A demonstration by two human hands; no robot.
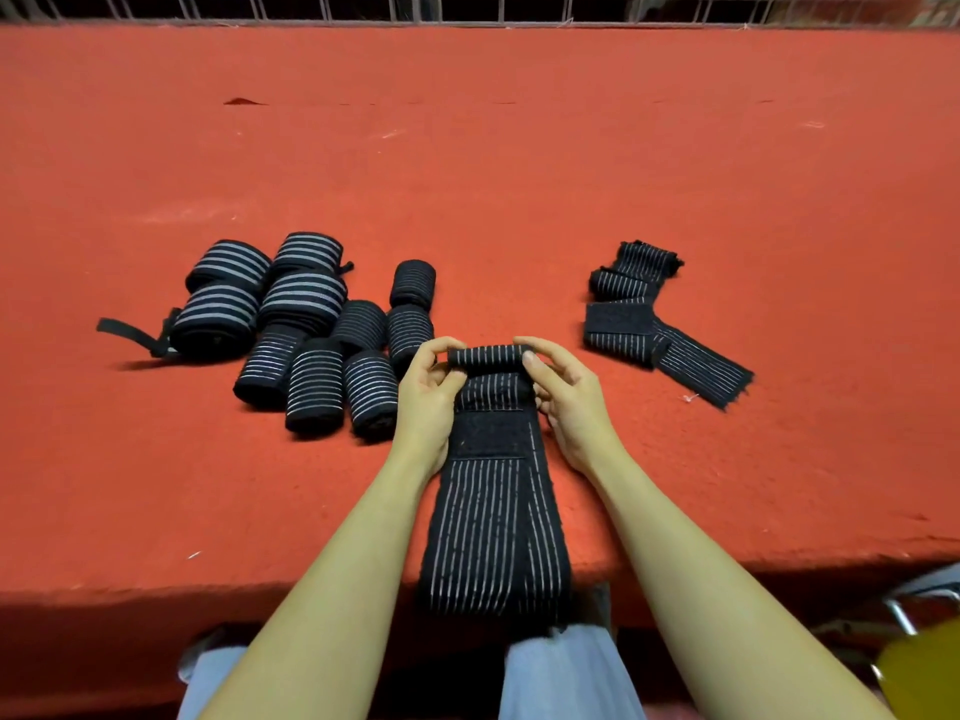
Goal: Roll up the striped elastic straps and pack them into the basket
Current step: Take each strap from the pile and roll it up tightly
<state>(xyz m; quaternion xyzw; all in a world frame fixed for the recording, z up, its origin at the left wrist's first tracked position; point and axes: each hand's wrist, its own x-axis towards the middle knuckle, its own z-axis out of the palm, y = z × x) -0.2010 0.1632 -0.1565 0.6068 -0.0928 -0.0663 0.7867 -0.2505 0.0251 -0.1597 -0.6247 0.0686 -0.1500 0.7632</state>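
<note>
The striped elastic strap (pixel 493 491), soft, light and springy by the look of it, is pinched at both ends of its started roll by the left hand (pixel 428 392) and right hand (pixel 563 392), its tail hanging over the red table (pixel 519 174) edge. Even pressure at the roll's ends is judged necessary against unwinding. No basket is seen; finished rolls (pixel 311 335) are piled left, unrolled straps (pixel 654 319) right.

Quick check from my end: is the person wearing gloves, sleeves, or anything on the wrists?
No. The left hand and right hand are bare, with no gloves, rings, watch or bands showing. Both forearms are uncovered to the frame's lower edge, with no sleeve in view.
</note>
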